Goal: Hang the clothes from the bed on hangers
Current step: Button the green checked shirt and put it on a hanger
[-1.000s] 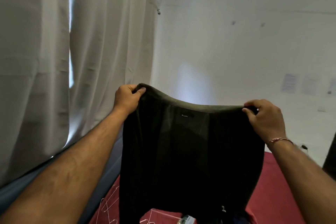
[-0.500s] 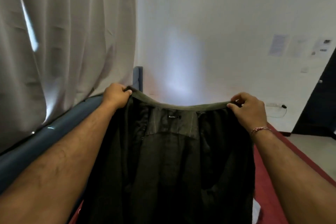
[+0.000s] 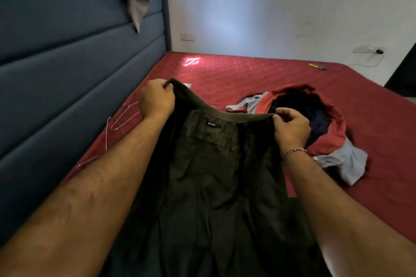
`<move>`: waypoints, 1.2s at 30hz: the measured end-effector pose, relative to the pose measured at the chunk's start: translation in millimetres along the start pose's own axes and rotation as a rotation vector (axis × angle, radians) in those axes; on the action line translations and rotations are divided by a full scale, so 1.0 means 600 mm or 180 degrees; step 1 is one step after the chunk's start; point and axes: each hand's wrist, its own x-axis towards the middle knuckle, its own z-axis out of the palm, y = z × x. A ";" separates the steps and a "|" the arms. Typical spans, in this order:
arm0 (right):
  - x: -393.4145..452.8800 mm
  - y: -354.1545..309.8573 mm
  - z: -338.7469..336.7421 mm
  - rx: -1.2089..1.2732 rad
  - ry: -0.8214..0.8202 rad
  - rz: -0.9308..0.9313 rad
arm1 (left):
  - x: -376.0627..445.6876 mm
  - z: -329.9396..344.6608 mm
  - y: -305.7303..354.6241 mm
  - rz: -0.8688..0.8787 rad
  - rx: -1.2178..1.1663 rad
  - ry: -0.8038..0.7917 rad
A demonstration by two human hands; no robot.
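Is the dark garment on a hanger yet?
No. The dark garment is spread between the left hand and right hand, which pinch its top edge. The wire hangers lie bare on the bed.

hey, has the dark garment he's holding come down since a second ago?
Yes. The dark garment has dropped: its top edge sat high against the wall, now it lies low over the red bed.

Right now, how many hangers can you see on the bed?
2, possibly more. One clear hanger lies by the headboard, just left of the left hand. Another clear hanger shows partly beside the left forearm, nearer the camera. The dark garment may hide others.
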 end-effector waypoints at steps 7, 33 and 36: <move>-0.197 0.335 0.104 0.0474 -0.0906 0.0288 | -0.257 0.201 -0.252 0.0486 -0.0260 -0.0831; -0.227 0.331 0.085 0.1575 -0.1426 0.1323 | -0.339 0.223 -0.305 0.1455 0.0426 -0.1878; -0.228 0.336 0.080 0.1628 -0.1567 0.1173 | -0.330 0.202 -0.297 0.1163 0.0109 -0.1596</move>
